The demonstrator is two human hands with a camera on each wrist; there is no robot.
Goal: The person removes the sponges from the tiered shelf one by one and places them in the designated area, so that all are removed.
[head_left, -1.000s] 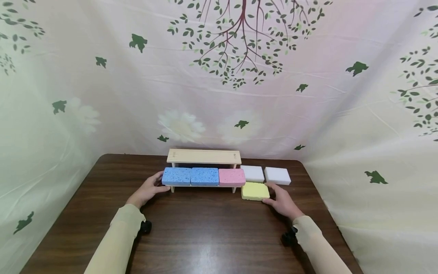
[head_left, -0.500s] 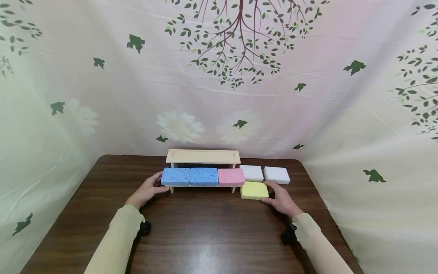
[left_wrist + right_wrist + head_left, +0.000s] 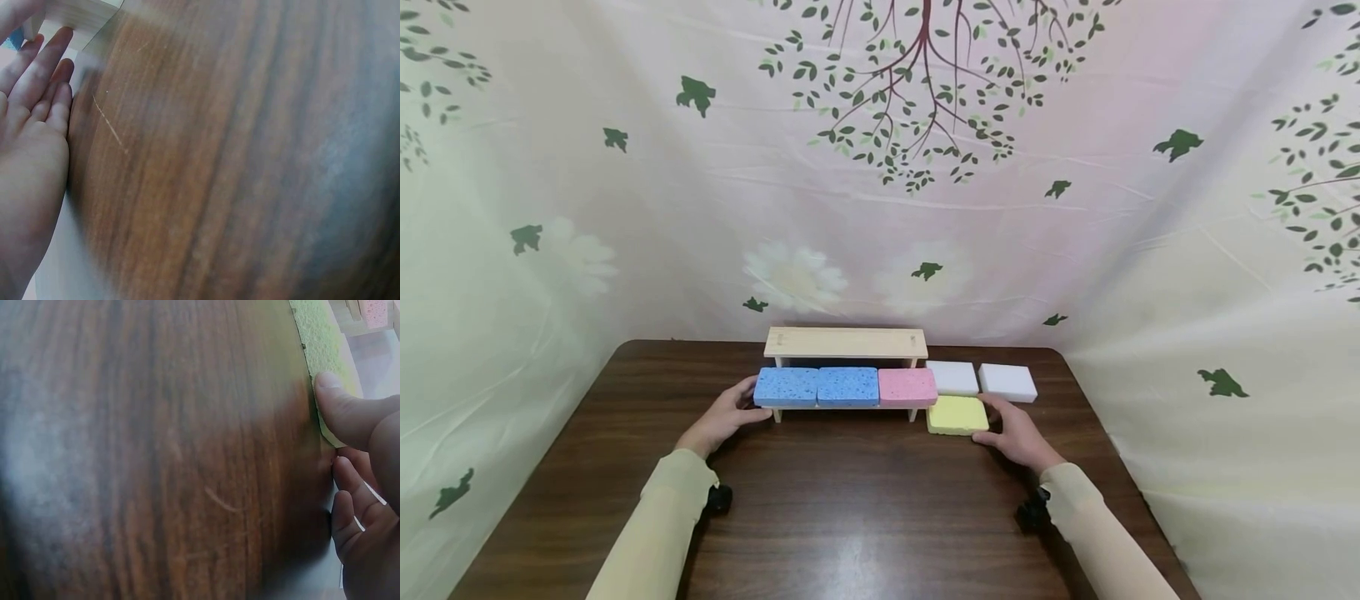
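At the left end of a two-step wooden shelf [image 3: 846, 342], my left hand [image 3: 724, 417] grips the end, thumb in front and fingers around the side. In the left wrist view, the fingers [image 3: 44, 81] reach toward pale wood. Two speckled blue sponges [image 3: 786, 386] and a pink sponge [image 3: 907, 387] fill the lower step in a row. Right of the shelf, a yellow sponge [image 3: 957, 416] lies on the table. My right hand [image 3: 1017, 435] holds its right edge, thumb at the front and index finger at the back corner.
Behind the yellow sponge lie two white blocks, a left one [image 3: 952, 377] and a right one [image 3: 1007, 382]. The dark wooden table [image 3: 850, 500] ends at a patterned cloth [image 3: 880, 225] that rises behind and at both sides. The shelf's upper step bears nothing.
The yellow sponge has slid slightly away from me with my right hand, and the white blocks sit a touch farther back. My left hand and the shelf have stayed put.
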